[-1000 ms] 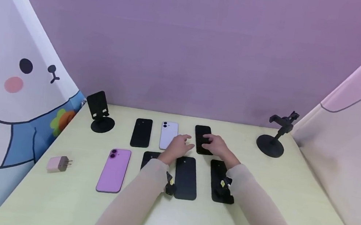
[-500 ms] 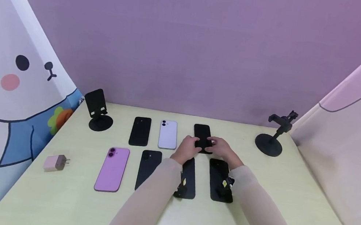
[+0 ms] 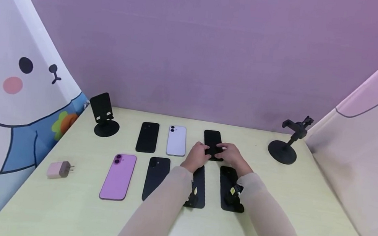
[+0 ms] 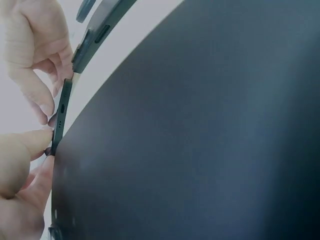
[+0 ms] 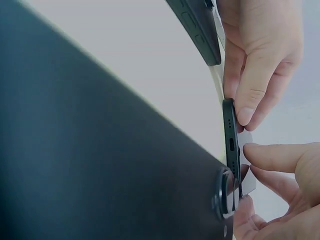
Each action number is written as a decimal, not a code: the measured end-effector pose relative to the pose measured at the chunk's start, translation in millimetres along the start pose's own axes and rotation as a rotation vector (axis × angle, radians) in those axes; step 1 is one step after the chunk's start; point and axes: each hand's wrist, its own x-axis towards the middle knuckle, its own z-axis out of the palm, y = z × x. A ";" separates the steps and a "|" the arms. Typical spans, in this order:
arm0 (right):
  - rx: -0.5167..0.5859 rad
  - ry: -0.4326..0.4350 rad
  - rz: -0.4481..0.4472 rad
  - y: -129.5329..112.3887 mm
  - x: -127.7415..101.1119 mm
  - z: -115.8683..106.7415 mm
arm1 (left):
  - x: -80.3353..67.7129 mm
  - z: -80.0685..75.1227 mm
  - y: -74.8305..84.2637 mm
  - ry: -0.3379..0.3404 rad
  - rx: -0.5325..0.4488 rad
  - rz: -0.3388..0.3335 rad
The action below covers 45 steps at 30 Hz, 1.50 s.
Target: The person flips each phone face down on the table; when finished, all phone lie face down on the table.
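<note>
Hands are being stretched forward over the table (image 3: 270, 203), meeting at the black phone (image 3: 212, 139) in the far row. Its near end is being pinched by left hand (image 3: 197, 155) and right hand (image 3: 232, 155) fingertips, both curled. Phone is being kept flat, dark, port edge facing the wrists.

A pale yellow-green table (image 3: 304, 207) fills the lower half of the view. At twelve o'clock stands a plain purple wall (image 3: 203, 46). At nine o'clock hangs a cartoon rabbit curtain (image 3: 9, 87); at three o'clock, a pink cartoon curtain (image 3: 373, 137). The light is soft and even.
</note>
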 end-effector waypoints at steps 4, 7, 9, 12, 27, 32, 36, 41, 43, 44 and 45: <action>0.035 0.012 0.014 1.0 1.5 0.8 | -0.1 0.4 -0.3 -0.007 0.002 0.003; 0.068 0.011 0.022 2.4 1.7 -0.5 | -1.0 0.2 1.0 -0.019 -0.012 -0.011; 0.102 0.008 0.030 3.8 1.3 -2.2 | -1.4 -0.1 1.6 -0.027 -0.019 -0.021; 0.174 0.013 0.034 5.7 0.8 -5.5 | -1.7 -0.9 2.5 -0.034 -0.020 -0.019; 0.340 0.021 -0.084 2.1 -2.7 -17.2 | 0.2 -2.7 3.3 -0.013 -0.056 0.035; 0.425 0.008 -0.112 -2.0 -3.6 -18.2 | 1.7 -1.3 2.7 0.043 -0.123 0.097; 0.464 0.007 -0.111 -2.0 -2.1 -17.4 | 1.9 0.9 2.1 0.072 -0.194 0.109; 0.545 -0.004 -0.127 -0.1 -0.7 -15.9 | 1.5 3.2 3.6 0.088 -0.298 0.081; 0.576 -0.011 -0.142 0.3 -0.8 -15.6 | 1.8 4.0 4.5 0.096 -0.345 0.063; 0.587 -0.017 -0.150 0.6 -0.7 -15.2 | 2.1 4.4 5.0 0.100 -0.375 0.055; 0.593 -0.021 -0.158 0.7 -0.7 -15.0 | 2.1 4.6 5.3 0.105 -0.402 0.048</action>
